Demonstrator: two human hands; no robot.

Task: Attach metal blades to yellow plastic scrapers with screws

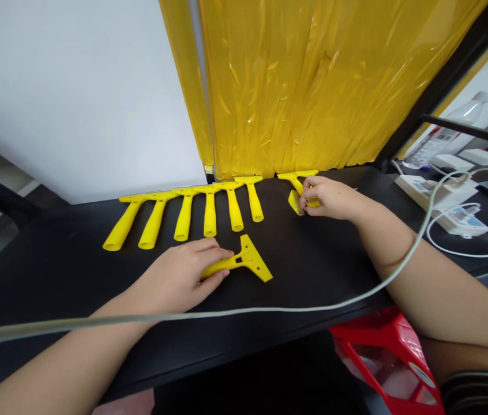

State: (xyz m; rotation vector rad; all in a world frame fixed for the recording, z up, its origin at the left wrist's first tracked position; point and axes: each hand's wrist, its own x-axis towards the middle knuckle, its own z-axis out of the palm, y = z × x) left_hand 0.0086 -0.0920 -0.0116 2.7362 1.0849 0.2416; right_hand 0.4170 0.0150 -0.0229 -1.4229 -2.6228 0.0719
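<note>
My left hand (190, 274) is wrapped round the handle of a yellow scraper (250, 260), whose flat, holed head points right, just above the black table. Over to the right, my right hand (328, 197) pinches a small flat yellow piece (295, 202) with a greyish edge; the fingers hide part of it. Right behind those fingers lies another yellow scraper (289, 176), its handle partly covered. Left of it, several yellow scrapers stand in a row along the back edge, handles toward me, among them one with a thick round handle (124, 226).
A white cable (265, 310) hangs across the view in front of both arms. White power strips (451, 210) and a plastic bottle (447, 129) are at the right. Behind the black table (313, 276) stand a white panel (75, 98) and yellow film (296, 86). A red container (391, 357) sits below.
</note>
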